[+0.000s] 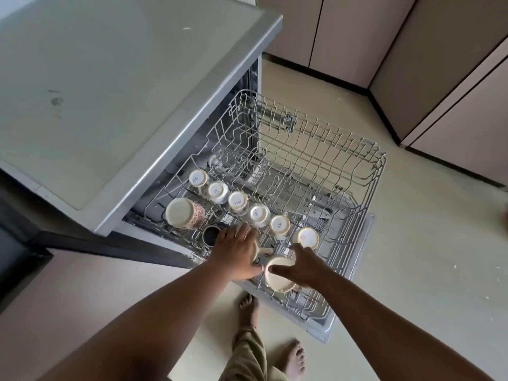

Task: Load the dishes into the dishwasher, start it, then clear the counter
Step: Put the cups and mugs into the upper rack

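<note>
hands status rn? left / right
Left hand: fingers spread over a cream cup in the rack; grip cannot be told.
Right hand: gripping a cream mug.

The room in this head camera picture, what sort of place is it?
Most likely a home kitchen. A dishwasher stands open with its wire rack pulled out, a row of upturned cups sits in it, and cabinet doors line the walls above a plain floor.

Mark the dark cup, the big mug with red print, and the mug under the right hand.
dark cup (211, 234), head view, on its dark opening.
big mug with red print (180, 213), head view, on its upturned cream base.
mug under the right hand (277, 281), head view, on its cream base.
</note>
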Motion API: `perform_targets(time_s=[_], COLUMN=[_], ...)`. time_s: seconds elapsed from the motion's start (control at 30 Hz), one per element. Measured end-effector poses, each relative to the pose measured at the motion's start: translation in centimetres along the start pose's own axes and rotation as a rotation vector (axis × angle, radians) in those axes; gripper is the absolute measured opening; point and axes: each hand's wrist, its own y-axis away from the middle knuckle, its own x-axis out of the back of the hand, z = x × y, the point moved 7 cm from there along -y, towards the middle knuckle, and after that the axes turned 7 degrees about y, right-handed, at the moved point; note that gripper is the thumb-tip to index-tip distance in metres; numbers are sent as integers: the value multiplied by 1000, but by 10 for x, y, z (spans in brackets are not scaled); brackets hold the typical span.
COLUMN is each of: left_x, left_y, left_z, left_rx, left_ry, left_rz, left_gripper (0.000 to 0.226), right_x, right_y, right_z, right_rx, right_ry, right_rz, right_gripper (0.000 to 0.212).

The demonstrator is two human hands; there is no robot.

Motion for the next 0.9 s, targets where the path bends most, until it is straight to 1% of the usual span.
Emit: perform_targets(time_s=[0.07, 0.2, 0.3, 0.37, 0.43, 0.57, 0.73, 0.9], left_x=[3, 21, 38, 49, 62, 91, 120, 133], left_y=[9, 33, 58, 77, 98, 146, 213, 282], left_z=[-1, -2, -2, -4, -9, -30, -78, -136], left_rx=[16, 64, 66, 76, 113, 197, 346, 503], left_ry=[24, 25, 0, -15, -20, 3, 69, 89], left_rz=[39, 191, 313, 404, 486, 623, 725, 837], left_gripper=[98, 90, 93, 91, 90, 91, 101, 102], right_x=[10, 31, 48, 58, 66, 70, 65, 48], right_y=[8, 30, 49, 62, 77, 107, 148, 189], right_z=[-1, -13, -33, -53, -77, -134, -215, -299], right_rx=[28, 103, 163, 219, 300, 438, 638, 858], right_ry=[20, 105, 216, 311, 396, 546, 676, 734], right_rz=[29, 92, 187, 262, 339, 429, 538, 635], right_gripper=[100, 100, 107, 104, 99, 103, 104, 100])
